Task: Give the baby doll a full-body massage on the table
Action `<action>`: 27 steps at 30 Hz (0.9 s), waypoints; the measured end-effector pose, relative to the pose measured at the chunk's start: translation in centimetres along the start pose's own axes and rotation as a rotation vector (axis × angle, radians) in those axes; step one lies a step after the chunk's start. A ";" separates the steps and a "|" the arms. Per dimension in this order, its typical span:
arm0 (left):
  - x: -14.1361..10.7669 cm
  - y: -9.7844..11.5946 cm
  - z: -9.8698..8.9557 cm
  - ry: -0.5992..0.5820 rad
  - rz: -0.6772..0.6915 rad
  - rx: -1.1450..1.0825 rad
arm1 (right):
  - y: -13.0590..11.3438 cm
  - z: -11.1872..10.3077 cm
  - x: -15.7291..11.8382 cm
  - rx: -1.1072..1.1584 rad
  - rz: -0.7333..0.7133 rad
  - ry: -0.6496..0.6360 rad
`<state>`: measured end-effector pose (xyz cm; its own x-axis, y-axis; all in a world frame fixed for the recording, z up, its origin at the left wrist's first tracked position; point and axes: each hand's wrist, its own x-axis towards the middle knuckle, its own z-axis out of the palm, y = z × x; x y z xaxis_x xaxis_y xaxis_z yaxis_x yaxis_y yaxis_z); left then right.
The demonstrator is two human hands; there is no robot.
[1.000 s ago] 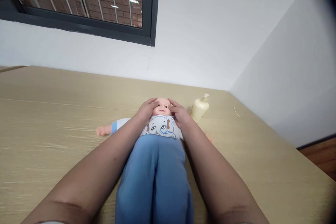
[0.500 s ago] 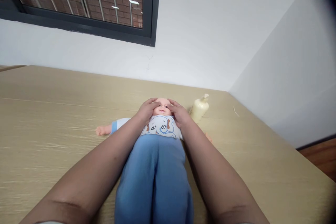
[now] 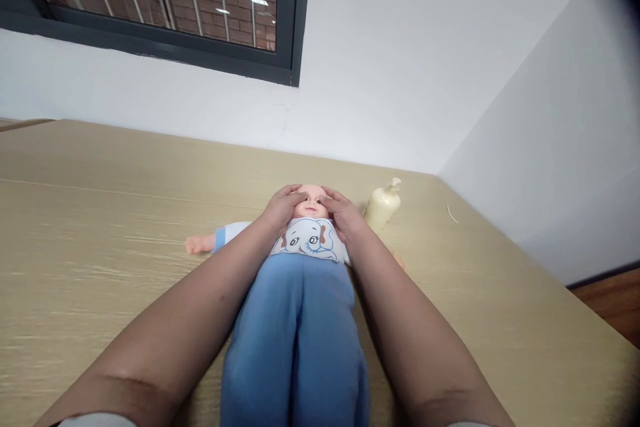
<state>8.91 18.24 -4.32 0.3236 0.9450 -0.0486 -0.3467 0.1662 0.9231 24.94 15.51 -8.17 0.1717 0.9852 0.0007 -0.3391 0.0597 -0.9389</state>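
Note:
A baby doll (image 3: pixel 299 320) lies on its back on the table, its head away from me, in blue trousers and a white top with an elephant print. My left hand (image 3: pixel 281 210) cups the left side of its head, thumb across the face near one eye. On the other side my right hand (image 3: pixel 345 215) curves round the head in the same way, its thumb beside the other eye. The doll's left-hand arm stretches out past my forearm; most of the other arm is hidden behind my right forearm.
A cream pump bottle (image 3: pixel 384 203) stands on the wooden table (image 3: pixel 125 213), just beyond my right hand. Farther right lies a thin pale strip (image 3: pixel 452 213). A white wall (image 3: pixel 370 80) with a dark-framed barred window (image 3: pixel 175 0) rises behind the table.
The view has shifted very slightly. Both hands stay on the doll's head, with thumbs in almost the same places; the doll and bottle have not moved.

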 end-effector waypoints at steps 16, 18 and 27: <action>0.3 -0.3 -0.4 0.018 -0.014 -0.033 | -1.0 0.2 -0.7 0.104 0.035 -0.013; 0.3 -0.3 -0.6 0.006 -0.019 -0.054 | -0.9 0.0 -0.7 0.116 0.028 -0.024; 0.2 -0.3 -0.9 -0.044 -0.030 -0.119 | -0.6 0.0 -0.5 0.058 -0.007 -0.009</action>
<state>8.30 18.60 -4.92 0.3726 0.9263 -0.0569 -0.4372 0.2293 0.8697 25.09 14.95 -7.63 0.1664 0.9860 0.0105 -0.3911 0.0758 -0.9172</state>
